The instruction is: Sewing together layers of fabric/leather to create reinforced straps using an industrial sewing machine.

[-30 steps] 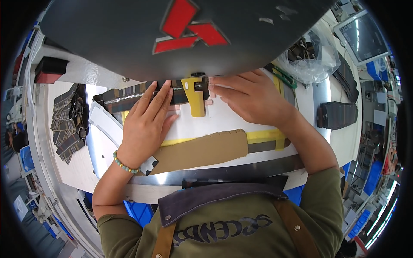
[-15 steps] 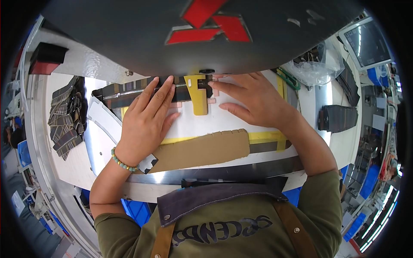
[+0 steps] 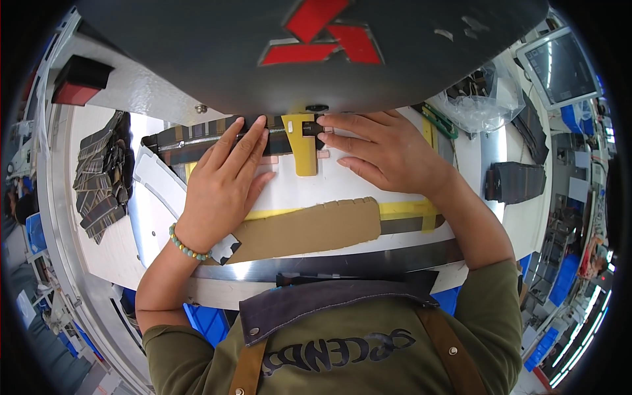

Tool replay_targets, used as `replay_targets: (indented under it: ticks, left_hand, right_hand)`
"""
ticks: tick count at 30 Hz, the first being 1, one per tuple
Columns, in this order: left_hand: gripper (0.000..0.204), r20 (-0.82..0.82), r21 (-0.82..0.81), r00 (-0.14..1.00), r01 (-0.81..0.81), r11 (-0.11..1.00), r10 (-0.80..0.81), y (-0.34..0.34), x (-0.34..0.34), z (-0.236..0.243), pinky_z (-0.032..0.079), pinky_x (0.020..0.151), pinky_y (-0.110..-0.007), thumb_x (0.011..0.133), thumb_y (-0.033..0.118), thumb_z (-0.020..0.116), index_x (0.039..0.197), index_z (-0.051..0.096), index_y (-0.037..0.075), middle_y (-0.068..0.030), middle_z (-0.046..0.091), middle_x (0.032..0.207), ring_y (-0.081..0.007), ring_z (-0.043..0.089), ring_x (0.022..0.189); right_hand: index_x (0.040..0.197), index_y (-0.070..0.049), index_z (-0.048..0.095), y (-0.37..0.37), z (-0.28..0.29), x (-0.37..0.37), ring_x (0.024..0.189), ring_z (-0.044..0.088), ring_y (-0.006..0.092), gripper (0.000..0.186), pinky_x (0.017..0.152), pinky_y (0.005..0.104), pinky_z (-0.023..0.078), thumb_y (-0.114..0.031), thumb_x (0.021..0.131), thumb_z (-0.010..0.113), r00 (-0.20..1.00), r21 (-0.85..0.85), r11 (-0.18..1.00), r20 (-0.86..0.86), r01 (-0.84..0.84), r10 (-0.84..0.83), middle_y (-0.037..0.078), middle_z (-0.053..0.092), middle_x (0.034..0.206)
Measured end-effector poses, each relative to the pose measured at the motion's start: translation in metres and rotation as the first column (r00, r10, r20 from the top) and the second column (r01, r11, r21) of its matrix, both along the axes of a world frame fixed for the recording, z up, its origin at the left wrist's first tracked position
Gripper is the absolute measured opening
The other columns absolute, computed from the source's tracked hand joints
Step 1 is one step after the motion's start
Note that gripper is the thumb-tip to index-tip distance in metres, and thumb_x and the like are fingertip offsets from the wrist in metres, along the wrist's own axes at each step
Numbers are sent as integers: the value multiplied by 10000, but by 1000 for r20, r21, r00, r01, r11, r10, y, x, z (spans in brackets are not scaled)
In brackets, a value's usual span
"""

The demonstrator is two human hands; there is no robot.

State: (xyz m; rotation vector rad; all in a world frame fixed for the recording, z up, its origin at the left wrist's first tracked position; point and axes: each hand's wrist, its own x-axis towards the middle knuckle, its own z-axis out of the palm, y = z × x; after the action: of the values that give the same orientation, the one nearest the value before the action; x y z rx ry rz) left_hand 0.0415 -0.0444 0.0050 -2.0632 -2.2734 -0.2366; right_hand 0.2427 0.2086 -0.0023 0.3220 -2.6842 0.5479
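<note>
My left hand [image 3: 220,181] lies open with its fingertips on a plaid fabric strip [image 3: 161,148] that carries a metal zipper [image 3: 191,142]. A yellow guide piece [image 3: 303,155] stands beside it, beneath the dark machine head [image 3: 217,52]. My right hand [image 3: 388,155] is open on the other side of the guide, fingertips touching the dark strip by its notch, thumb lower on the white work plate [image 3: 276,189]. Below both hands lies a brown cardboard piece [image 3: 303,227] over yellow tape [image 3: 405,209].
Plaid fabric pieces [image 3: 102,181] are piled at the left, near a black and red block [image 3: 79,80]. At the right are green-handled scissors [image 3: 441,122], a clear bag [image 3: 487,95], dark folded fabric [image 3: 517,181] and a screen [image 3: 556,66].
Since the earliest frame, my right thumb has spread down and away from the fingers, and the right fingertips have shifted slightly. My left hand stays on the strip, nearly still.
</note>
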Motion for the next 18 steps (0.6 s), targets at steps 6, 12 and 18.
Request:
replay_targets:
  ticks: [6, 12, 18]
  left_hand:
    - [634, -8, -3, 1000, 9, 1000, -9, 0, -2, -1, 496, 1187, -430, 937, 236, 800, 1501, 636, -2, -92, 556, 1652, -314, 506, 1533]
    - [618, -11, -1, 1000, 10, 1000, -10, -1, -1, -1, 504, 1182, -433, 937, 234, 801, 1481, 647, -13, -91, 553, 1655, -318, 511, 1529]
    - [578, 18, 32, 999, 31, 999, -31, 4, 1, 1, 508, 1178, -437, 930, 213, 810, 1436, 669, -30, -99, 567, 1642, -326, 531, 1510]
  right_hand:
    - [1207, -17, 776, -2, 2, 0, 1295, 652, 283, 380, 1149, 465, 518, -157, 858, 828, 1000, 0, 1000, 0, 6, -6, 82, 715, 1309]
    - [1217, -10, 775, -2, 0, 0, 1289, 658, 276, 403, 1147, 461, 518, -157, 846, 836, 1000, 5, 1000, -13, 0, 0, 78, 723, 1296]
    - [1193, -54, 781, 6, 7, 6, 1259, 678, 275, 337, 1115, 445, 534, -135, 868, 820, 1000, -2, 1000, -20, 14, -14, 74, 725, 1294]
